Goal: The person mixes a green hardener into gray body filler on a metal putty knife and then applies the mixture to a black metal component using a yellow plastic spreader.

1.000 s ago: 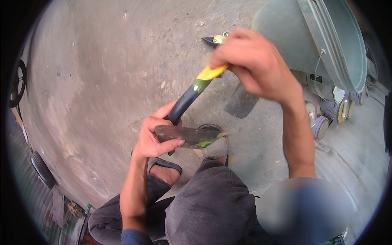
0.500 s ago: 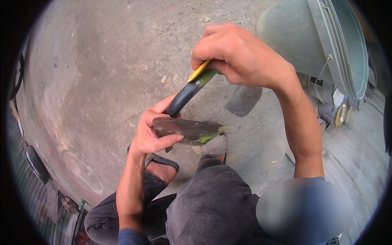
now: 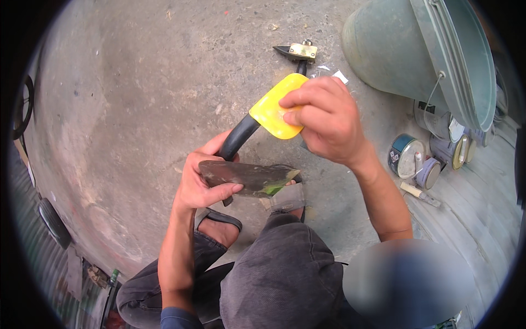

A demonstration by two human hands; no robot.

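Observation:
My left hand [image 3: 196,178] is closed on a curved black bar [image 3: 239,136], its thumb pressed on a dark flat plate [image 3: 241,176] with a green smear near its right end. In my right hand [image 3: 333,118], between thumb and fingers, is a yellow plastic spreader [image 3: 280,104]. It lies over the bar and hides its middle part. Beyond the spreader, in line with the bar, a black pointed piece with a gold-coloured bracket [image 3: 302,51] shows; whether it joins the bar I cannot tell.
A large grey-green bucket [image 3: 383,49] lies tipped at the upper right. Below it several cans [image 3: 405,156] and a brush with a pale handle [image 3: 411,189] lie near a light corrugated sheet [image 3: 466,219]. White scraps [image 3: 341,77] rest on the concrete floor [image 3: 137,98]. My sandalled feet [image 3: 220,230] are close below.
My right hand has come down and turned the spreader from edge-on to its broad face. The bracketed piece and more cans have come into sight. My left hand keeps its hold.

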